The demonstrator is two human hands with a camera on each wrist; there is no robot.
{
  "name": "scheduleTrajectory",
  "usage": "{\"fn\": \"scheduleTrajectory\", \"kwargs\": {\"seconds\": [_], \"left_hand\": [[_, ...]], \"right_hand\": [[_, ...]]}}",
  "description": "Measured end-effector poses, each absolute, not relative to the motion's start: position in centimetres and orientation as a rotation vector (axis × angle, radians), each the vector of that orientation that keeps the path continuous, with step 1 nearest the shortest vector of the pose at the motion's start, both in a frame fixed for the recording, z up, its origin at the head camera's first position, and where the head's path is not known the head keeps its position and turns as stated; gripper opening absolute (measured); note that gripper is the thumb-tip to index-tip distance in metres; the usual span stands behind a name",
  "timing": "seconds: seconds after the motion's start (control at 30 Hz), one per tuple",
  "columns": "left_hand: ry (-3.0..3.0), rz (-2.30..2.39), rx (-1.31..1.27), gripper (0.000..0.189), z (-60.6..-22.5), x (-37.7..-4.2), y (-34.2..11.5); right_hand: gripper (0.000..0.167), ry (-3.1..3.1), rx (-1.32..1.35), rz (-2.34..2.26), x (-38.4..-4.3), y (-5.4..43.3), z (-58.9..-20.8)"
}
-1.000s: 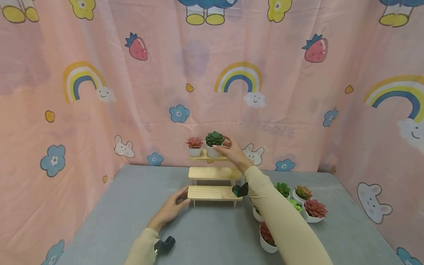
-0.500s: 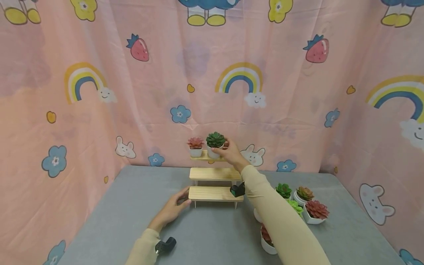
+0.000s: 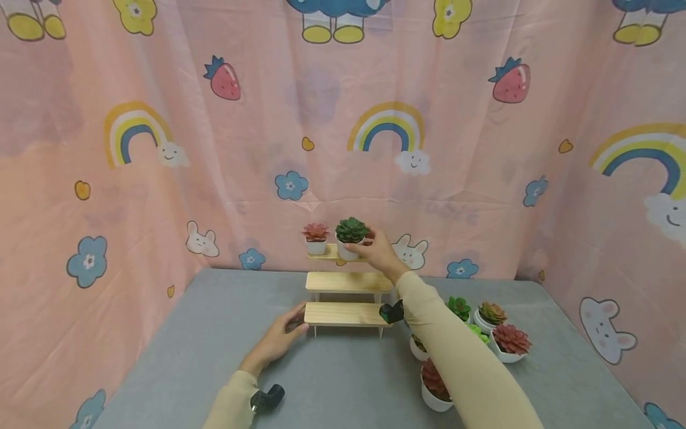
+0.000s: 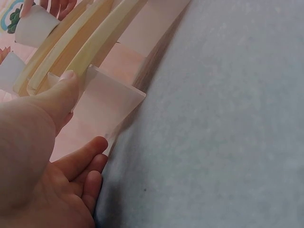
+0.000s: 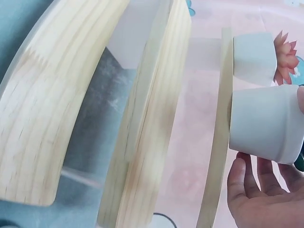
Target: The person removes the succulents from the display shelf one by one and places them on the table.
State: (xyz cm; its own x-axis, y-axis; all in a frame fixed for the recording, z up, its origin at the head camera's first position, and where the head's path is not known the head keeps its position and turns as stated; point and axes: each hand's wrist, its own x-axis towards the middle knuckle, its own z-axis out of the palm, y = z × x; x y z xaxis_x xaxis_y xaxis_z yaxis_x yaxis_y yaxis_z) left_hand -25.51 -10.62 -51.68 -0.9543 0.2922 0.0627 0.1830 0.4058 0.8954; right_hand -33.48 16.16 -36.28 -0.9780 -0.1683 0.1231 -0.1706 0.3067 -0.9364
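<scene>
A three-step wooden display stand [image 3: 347,281] with thin pale legs stands on the grey table. On its top step, my right hand [image 3: 382,255] grips a white pot holding a dark green succulent [image 3: 351,231]; in the right wrist view, the fingers [image 5: 266,178] lie along the side of the white pot [image 5: 266,124], whose base is at the top step. Left of it sits a pink succulent [image 3: 315,233] in a smaller white pot. My left hand [image 3: 276,338] holds the left end of the lowest step, and its thumb [image 4: 66,88] presses the edge in the left wrist view.
Several potted succulents stand right of the stand, partly behind the right forearm: a red one [image 3: 510,341], an orange-brown one [image 3: 490,312], a green one [image 3: 458,308] and a dark red one [image 3: 435,381]. A pink patterned curtain [image 3: 343,202] hangs behind the table.
The dark green succulent's pot has shifted slightly right along the top step, away from the pink one, with my right hand on it. My left hand stays at the lowest step.
</scene>
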Motion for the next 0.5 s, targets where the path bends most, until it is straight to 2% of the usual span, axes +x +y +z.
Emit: {"fn": "scheduleTrajectory", "kwargs": {"seconds": [0.27,0.5], "left_hand": [[2.522,1.628,0.433,0.060,-51.5,-25.3,-10.6],[2.531,1.622,0.410,0.059,-51.3,-25.1,-10.4]], "right_hand": [[0.062,-2.529,0.403,1.764,-32.5,17.9,-35.9],[0.072,-2.595,0.359,1.689,-30.9,19.7,-35.3]]}}
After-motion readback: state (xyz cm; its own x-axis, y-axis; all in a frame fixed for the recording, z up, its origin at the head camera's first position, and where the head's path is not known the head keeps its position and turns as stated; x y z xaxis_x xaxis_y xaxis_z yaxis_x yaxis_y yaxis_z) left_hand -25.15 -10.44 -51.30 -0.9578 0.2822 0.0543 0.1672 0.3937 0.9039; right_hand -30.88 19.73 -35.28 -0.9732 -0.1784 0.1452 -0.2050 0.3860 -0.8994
